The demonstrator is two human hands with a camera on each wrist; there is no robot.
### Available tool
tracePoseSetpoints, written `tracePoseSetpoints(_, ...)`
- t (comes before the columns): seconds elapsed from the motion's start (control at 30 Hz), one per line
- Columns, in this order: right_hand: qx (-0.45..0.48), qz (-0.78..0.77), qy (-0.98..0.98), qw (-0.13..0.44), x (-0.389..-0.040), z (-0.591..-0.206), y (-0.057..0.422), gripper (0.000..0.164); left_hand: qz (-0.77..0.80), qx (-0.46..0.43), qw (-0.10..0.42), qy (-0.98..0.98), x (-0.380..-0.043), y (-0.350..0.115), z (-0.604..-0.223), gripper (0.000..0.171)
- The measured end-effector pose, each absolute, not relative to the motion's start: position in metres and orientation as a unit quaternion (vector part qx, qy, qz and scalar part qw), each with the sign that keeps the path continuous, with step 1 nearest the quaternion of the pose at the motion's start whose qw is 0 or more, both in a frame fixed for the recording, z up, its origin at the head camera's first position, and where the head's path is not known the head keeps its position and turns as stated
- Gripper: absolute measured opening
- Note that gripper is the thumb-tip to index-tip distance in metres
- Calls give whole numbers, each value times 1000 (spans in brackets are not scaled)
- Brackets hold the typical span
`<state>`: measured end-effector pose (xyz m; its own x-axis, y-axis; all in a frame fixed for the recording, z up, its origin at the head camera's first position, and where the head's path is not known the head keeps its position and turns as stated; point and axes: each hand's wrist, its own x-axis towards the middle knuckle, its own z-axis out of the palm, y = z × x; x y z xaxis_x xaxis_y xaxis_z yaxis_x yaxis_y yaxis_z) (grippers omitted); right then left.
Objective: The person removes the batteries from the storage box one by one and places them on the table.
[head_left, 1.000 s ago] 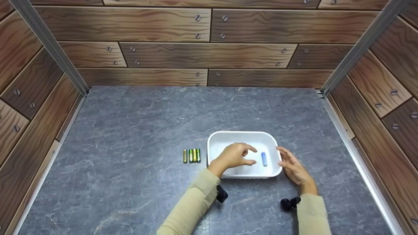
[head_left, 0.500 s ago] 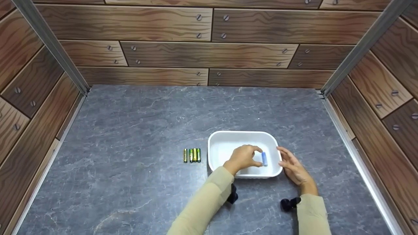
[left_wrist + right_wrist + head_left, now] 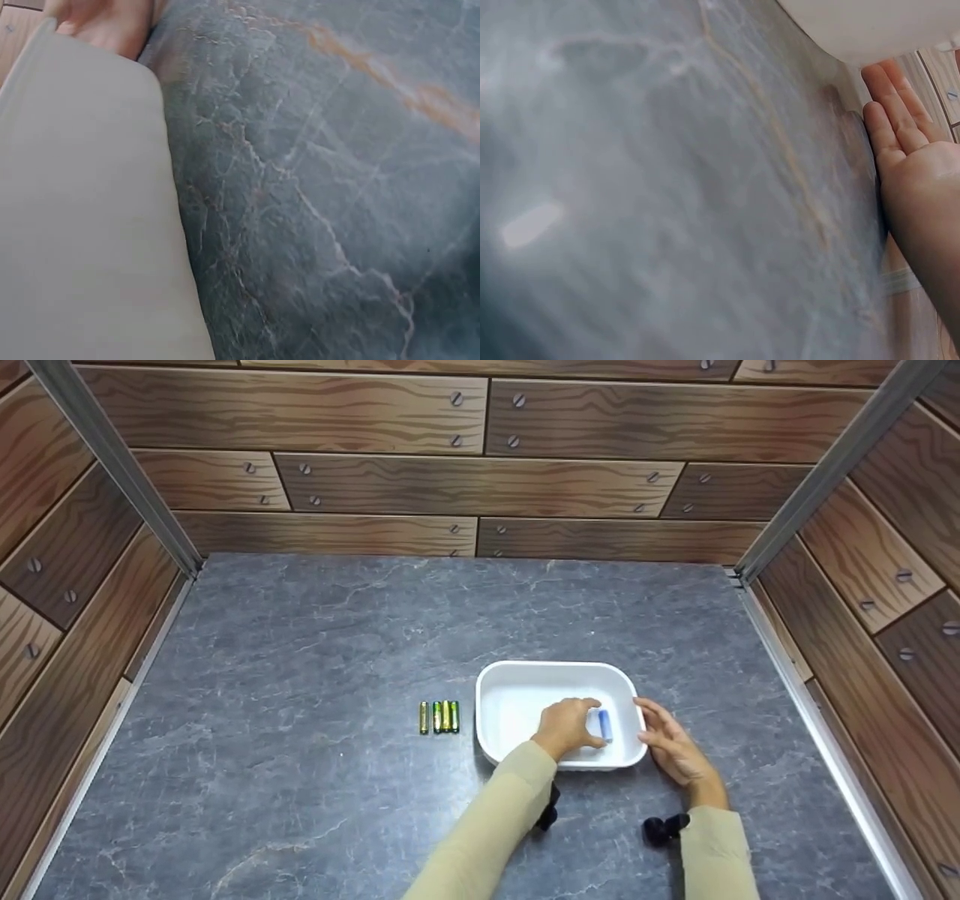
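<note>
A white rectangular tub (image 3: 517, 682) with rounded corners stands on the table. On its floor lies a slim blue cylinder (image 3: 604, 726), about the size of the batteries nearby. My left hand (image 3: 566, 726) reaches into the tub from the front left. Its thumb and forefinger are spread apart, one near each end of the blue cylinder. My right hand (image 3: 677, 750) is at the tub's right side, fingertips and thumb touching the wall near the rim. In the right wrist view the fingers of the right hand (image 3: 922, 161) extend straight beside the tub (image 3: 877, 26).
Several green and gold batteries (image 3: 445, 717) lie side by side left of the tub, with a single battery (image 3: 424, 718) slightly apart. Dark marbled tabletop (image 3: 300, 645) surrounds them. Wood-patterned walls (image 3: 375, 484) close off the back and both sides.
My left hand has moved right and slightly down inside the tub, bringing thumb and forefinger to the blue cylinder's ends. The right hand, tub and batteries have stayed in place.
</note>
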<state>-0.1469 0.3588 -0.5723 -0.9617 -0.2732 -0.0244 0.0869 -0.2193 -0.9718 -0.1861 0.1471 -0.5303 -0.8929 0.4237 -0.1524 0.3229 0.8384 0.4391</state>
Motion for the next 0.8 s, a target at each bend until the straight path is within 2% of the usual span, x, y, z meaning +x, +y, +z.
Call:
tracePoseSetpoints(0.27, -77, -775, 616, 118, -147, -572, 359, 51, 189, 178, 133, 956, -184, 155, -531, 68)
tracePoseSetpoints(0.8, -79, -777, 613, 118, -146, -571, 361, 51, 132, 175, 131, 967, -183, 164, -530, 58)
